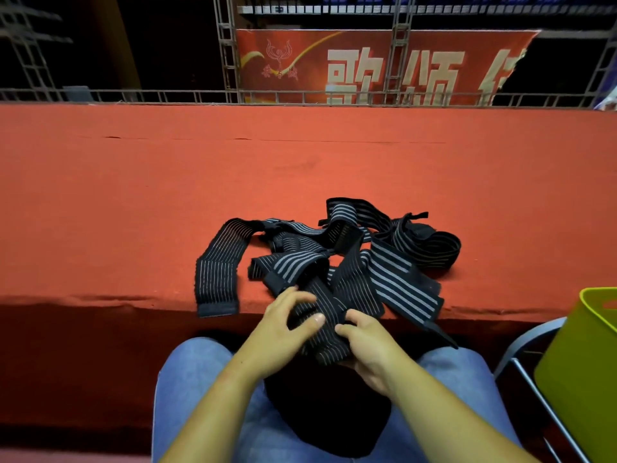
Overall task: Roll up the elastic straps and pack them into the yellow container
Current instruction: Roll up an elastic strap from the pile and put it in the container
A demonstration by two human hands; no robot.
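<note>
A tangled pile of black elastic straps with grey stripes (360, 255) lies on the red carpeted ledge (133, 195) near its front edge. One strap (217, 272) stretches to the left and hangs slightly over the edge. Both of my hands hold the near end of one thin-striped strap (325, 329) just in front of the ledge, above my lap. My left hand (283, 325) has its thumb and fingers curled over the strap from the left. My right hand (367, 342) grips it from the right and below. The yellow container (581, 369) stands at the lower right, partly cut off.
The yellow container rests on a metal-framed chair (527, 372) to my right. My knees in blue jeans (197, 369) sit below the ledge. A metal truss railing (233, 95) and a red banner (367, 68) rise behind the ledge.
</note>
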